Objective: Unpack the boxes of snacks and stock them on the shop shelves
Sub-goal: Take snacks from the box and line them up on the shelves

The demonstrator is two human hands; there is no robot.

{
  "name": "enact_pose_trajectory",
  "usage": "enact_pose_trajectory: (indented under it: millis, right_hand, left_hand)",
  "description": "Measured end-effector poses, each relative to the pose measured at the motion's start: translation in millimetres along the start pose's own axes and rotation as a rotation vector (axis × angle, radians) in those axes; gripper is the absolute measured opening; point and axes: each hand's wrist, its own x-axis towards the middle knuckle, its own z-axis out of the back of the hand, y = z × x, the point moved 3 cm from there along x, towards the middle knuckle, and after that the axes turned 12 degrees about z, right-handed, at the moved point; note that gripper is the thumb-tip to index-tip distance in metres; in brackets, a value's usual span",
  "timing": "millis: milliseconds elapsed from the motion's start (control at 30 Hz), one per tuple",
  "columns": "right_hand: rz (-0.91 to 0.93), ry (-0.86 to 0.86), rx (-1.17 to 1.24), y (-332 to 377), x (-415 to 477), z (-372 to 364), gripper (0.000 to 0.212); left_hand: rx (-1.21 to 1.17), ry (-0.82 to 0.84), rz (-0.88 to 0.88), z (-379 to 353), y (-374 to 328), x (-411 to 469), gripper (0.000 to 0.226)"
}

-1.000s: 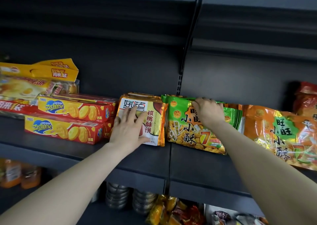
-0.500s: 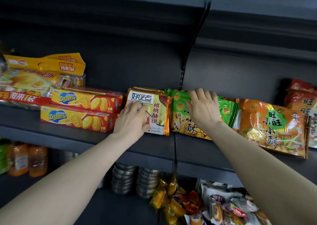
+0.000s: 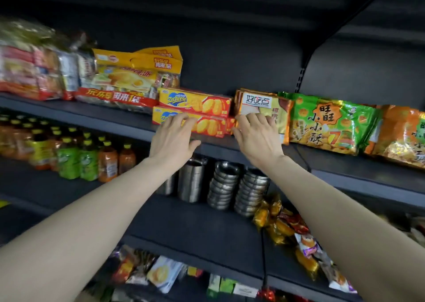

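Observation:
On the dark shelf [image 3: 110,118] two yellow-and-red cheese biscuit boxes [image 3: 195,103] lie stacked. My left hand [image 3: 172,138] rests with spread fingers on the front of the lower box. Right of them stands a gold walnut biscuit pack [image 3: 259,102]; my right hand [image 3: 257,136] lies flat against its lower front, fingers straight. A green rice snack bag [image 3: 326,122] leans beside it, with an orange snack bag [image 3: 400,133] further right.
Yellow cake bags [image 3: 128,78] and blurred packs [image 3: 30,71] fill the shelf's left. One shelf down stand drink bottles [image 3: 76,159], stacked metal bowls [image 3: 236,186] and loose wrapped snacks [image 3: 287,230]. More packets [image 3: 161,274] lie on the lowest shelf.
My left hand moved from the gold pack left onto the lower cheese box. My right hand left the green bag and went to the gold pack. The view swung left and down.

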Motion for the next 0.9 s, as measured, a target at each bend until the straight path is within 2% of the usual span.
enact_pose_trajectory:
  millis: [233,500,733,800,900]
  right_hand:
    - [0.097,0.038,0.172,167,7,-13,0.033]
    - [0.273,0.159,0.453,373,-28,-71,0.039]
    - [0.443,0.198,0.660,535,-71,-145,0.036]
    - [0.467,0.257,0.728,581,-87,-168,0.035]
    - [0.519,0.440,0.832,645,-119,-198,0.041]
  left_hand:
    - [0.114,0.049,0.089,23,152,-83,0.058]
    - [0.209,0.218,0.286,12,333,-205,0.056]
    - [0.301,0.350,0.579,-20,462,-330,0.055]
    - [0.329,0.394,0.669,-35,487,-371,0.054]
    - [0.379,0.499,0.792,-65,519,-438,0.059]
